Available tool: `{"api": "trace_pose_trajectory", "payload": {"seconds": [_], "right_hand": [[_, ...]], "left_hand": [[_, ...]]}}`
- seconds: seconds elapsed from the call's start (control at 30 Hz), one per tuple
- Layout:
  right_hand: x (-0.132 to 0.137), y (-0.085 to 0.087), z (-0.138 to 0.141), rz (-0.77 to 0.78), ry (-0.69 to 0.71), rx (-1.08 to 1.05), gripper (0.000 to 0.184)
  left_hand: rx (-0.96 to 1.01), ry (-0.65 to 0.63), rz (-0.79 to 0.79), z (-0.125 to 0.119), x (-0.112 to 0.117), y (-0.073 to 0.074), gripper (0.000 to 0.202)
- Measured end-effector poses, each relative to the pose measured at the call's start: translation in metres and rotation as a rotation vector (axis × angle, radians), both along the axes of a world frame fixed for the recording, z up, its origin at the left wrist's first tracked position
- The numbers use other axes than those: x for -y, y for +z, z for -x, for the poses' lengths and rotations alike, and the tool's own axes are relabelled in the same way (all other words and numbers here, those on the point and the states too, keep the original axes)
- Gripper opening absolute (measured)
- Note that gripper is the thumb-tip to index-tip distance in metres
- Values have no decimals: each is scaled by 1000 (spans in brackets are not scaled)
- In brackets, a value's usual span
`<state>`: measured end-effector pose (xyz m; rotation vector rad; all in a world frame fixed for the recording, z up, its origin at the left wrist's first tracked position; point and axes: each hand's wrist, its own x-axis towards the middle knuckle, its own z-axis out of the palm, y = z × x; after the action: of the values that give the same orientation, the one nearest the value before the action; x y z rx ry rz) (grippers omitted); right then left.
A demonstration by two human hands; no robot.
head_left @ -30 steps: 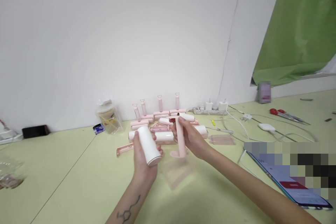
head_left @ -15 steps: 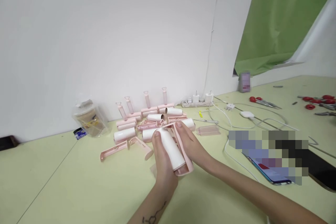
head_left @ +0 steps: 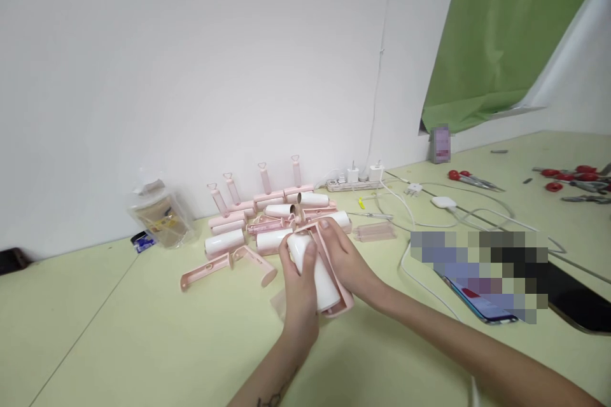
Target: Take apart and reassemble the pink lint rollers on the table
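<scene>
My left hand (head_left: 298,296) is closed around a white lint roll (head_left: 319,276), thumb across its top. My right hand (head_left: 348,261) grips the pink roller handle frame (head_left: 340,296) that the roll sits against. Both hands are held just above the pale green table (head_left: 143,337). Behind them lies a pile of pink handles and white rolls (head_left: 267,222), and two loose pink handles (head_left: 224,264) lie to the left.
A clear plastic jar (head_left: 160,216) lies at the back left. A power strip with chargers (head_left: 356,181) and white cables (head_left: 429,203) run to the right. Phones (head_left: 482,302) lie at right, red scissors (head_left: 470,179) farther back. A clear plastic cover (head_left: 377,231) lies near the pile.
A second ago the roll and the pink handle were apart, one in each hand. They have come together, and my left thumb has shifted over the roll's top end.
</scene>
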<state>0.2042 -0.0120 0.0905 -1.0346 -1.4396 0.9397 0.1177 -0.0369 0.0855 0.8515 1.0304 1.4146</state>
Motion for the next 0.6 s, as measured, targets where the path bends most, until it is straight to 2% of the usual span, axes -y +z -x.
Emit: {"api": "trace_pose_trajectory", "payload": {"seconds": [0.1,0.23,0.3,0.4,0.5,0.6], "right_hand": [[5,7,-15,-60,93,136,31],[20,24,-41,-31,456,513,20],[32,27,-47,6,594,696,22],[51,18,-42,-53,612,957,33],[68,3,-31,-203,550,1190,23],[80,-5,-24,-320,583,1277,21]], "left_hand": [[-157,-140,-25,13,8,5,65],[-361,-306,74,35,31,1,77],[-376,-438,127,44,45,-6,71],[-426,-625,119,55,62,-16,52],[-596,-649,31,63,73,-20,46],[-738,-682,-41,67,78,-17,40]]}}
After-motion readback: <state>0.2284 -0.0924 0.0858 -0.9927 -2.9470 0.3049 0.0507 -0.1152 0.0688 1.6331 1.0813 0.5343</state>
